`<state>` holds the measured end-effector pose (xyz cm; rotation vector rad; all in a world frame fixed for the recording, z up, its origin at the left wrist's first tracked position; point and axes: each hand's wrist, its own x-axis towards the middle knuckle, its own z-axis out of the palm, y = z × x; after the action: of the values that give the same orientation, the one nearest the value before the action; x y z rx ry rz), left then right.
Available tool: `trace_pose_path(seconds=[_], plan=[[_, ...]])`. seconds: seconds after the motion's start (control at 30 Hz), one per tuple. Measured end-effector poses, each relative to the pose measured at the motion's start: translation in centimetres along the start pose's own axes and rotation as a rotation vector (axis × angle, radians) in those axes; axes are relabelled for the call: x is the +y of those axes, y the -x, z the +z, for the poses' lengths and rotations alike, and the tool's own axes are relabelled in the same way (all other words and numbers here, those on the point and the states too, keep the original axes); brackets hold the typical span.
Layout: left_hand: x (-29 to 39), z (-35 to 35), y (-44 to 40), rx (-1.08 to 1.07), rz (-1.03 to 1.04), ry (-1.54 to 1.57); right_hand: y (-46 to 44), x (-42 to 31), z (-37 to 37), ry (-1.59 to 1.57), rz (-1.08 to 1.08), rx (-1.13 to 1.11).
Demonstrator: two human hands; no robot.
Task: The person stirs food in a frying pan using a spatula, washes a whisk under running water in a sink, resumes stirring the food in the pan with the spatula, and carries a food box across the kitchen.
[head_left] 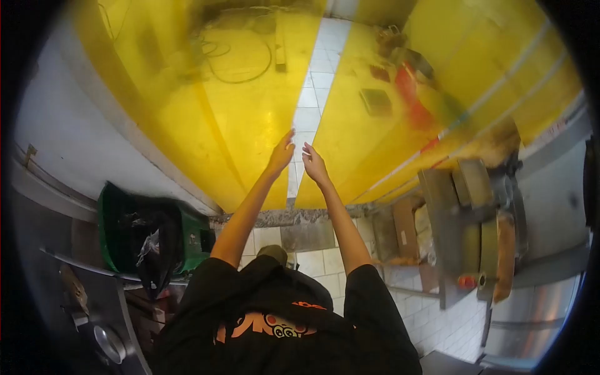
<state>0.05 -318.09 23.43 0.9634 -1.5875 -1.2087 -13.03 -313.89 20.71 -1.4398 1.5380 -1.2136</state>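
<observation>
A see-through yellow strip curtain (250,125) hangs in front of me, parted by a narrow gap in the middle. My left hand (282,154) is at the edge of the left strip, its fingers stretched forward and slightly apart. Across the gap, my right hand (314,164) is by the edge of the right strip (350,144), fingers loosely extended. Neither hand grips anything that I can see. Whether the fingertips press on the plastic is hard to tell. Both arms reach straight ahead.
White floor tiles (307,99) show through the gap. To the left stands a green bin (107,228) with a black bag (157,253). A metal bowl (109,344) rests on the left counter. At right is a rack (447,250) with boxes. Behind the curtain a coiled hose (270,62) appears blurred.
</observation>
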Motion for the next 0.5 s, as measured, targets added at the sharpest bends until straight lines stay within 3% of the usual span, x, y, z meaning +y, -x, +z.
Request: trace_pose_path(seconds=[0.1,0.13,0.17,0.2,0.23,0.27,0.33,0.37,0.4,0.43,0.5], plan=[[-1.9,-5.4,-3.7,0.302,-0.011,-0.187,-4.6,0.7,-2.2,-0.122,-0.054,0.009],[-1.5,-8.3,-4.3,0.384,-0.113,-0.231,-6.4,2.3,-3.9,-0.014,-0.097,-0.014],[-2.4,-10.9,-4.8,0.536,0.063,-0.278,-8.0,3.9,-5.9,-0.043,-0.045,0.016],[-6.5,-14.5,-5.4,0.565,-0.083,-0.297,-9.4,5.5,-8.2,-0.073,0.011,0.05],[0.6,-14.2,-5.0,0.702,-0.192,-0.188,-9.9,6.3,-11.2,-0.208,0.069,0.108],[-0.6,-15.8,-4.5,0.704,-0.196,-0.189,-9.9,5.4,-13.9,-0.264,0.115,0.201],[-3.1,-20.9,-3.6,0.946,-0.036,-0.319,-10.2,6.7,-17.9,-0.006,-0.167,0.43],[-0.2,-21.4,-3.6,1.049,0.014,-0.286,-9.6,6.5,-19.0,0.009,-0.111,0.573],[1.9,-21.8,-4.6,1.225,0.039,-0.256,-9.4,7.2,-20.9,0.358,-0.035,0.692],[2.7,-22.0,-7.0,1.412,0.07,-0.212,-10.6,4.0,-20.6,0.269,-0.077,0.856],[0.1,-23.5,-13.5,1.517,0.058,-0.216,-13.0,6.0,-22.5,0.604,0.068,1.091]])
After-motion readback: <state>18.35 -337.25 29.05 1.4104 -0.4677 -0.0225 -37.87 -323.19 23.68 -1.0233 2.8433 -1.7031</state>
